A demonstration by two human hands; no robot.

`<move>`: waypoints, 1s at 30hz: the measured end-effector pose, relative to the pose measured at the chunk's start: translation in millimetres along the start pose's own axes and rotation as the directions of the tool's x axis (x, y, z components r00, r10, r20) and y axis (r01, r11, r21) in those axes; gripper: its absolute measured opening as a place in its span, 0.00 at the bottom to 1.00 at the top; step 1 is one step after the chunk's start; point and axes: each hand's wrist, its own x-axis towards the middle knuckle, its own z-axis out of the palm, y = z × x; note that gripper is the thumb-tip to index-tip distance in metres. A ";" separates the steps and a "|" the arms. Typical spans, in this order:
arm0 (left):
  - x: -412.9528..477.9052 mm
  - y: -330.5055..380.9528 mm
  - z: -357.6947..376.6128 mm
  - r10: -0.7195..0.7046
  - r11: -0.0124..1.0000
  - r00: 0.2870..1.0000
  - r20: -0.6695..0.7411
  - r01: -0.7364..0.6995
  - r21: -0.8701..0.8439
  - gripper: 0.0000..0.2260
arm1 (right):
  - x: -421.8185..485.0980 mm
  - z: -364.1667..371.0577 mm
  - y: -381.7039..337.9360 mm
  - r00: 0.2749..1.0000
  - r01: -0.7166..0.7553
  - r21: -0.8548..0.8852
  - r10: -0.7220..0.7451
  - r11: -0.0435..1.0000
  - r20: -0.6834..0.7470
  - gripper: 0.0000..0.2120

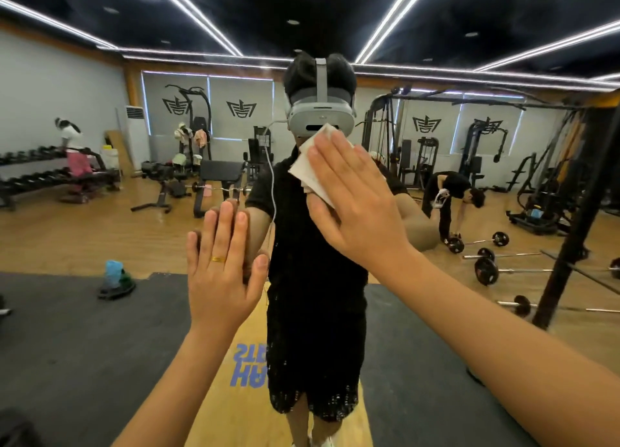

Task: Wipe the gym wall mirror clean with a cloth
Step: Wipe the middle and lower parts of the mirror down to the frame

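The wall mirror (100, 238) fills the whole view and reflects the gym and me standing in black clothes with a headset. My right hand (355, 205) lies flat against the glass with straight fingers, pressing a folded white cloth (310, 165) onto it at about face height. The cloth shows only at the hand's upper left edge. My left hand (221, 269), wearing a gold ring, rests flat on the glass lower and to the left, fingers straight and holding nothing.
All else is reflection: a dumbbell rack (40, 178) with a person at the left, benches and cable machines at the back, a bent-over person (449, 195) and barbells (486, 265) on the wooden floor at the right, black mats below.
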 end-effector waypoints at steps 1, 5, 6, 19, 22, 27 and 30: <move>1.6 1.0 -3.3 -0.009 1.000 1.000 0.014 0.009 -0.010 0.29 | 0.3 -1.6 1.0 1.000 0.003 0.007 -0.003 1.000 0.012 0.26; 9.8 -4.3 -30.1 0.025 0.998 0.994 0.109 -0.018 -0.056 0.28 | 4.1 -2.6 5.6 0.999 0.044 -0.022 -0.044 0.999 0.005 0.25; 12.9 -7.7 -37.4 0.033 0.998 0.991 0.129 -0.025 -0.064 0.28 | 4.4 -2.2 6.8 0.999 0.048 -0.039 -0.049 0.998 -0.004 0.25; 23.5 -98.2 -68.5 -0.133 0.988 0.982 0.131 0.121 0.096 0.32 | 12.8 -4.2 11.8 0.996 0.056 -0.057 -0.052 0.997 0.067 0.32; 18.2 -109.9 -54.6 -0.085 0.992 0.992 0.091 0.076 0.102 0.32 | 21.1 2.8 2.2 0.999 0.021 -0.070 -0.018 0.997 0.049 0.31; 21.7 -119.8 -41.2 -0.042 0.994 0.999 0.026 0.039 0.103 0.31 | 56.2 23.5 -33.3 0.999 -0.035 -0.053 0.034 0.998 -0.024 0.27; 19.6 -119.8 -41.2 -0.027 0.996 0.999 0.035 0.024 0.082 0.31 | 70.2 43.5 -58.1 0.998 0.066 -0.081 -0.064 0.995 0.022 0.28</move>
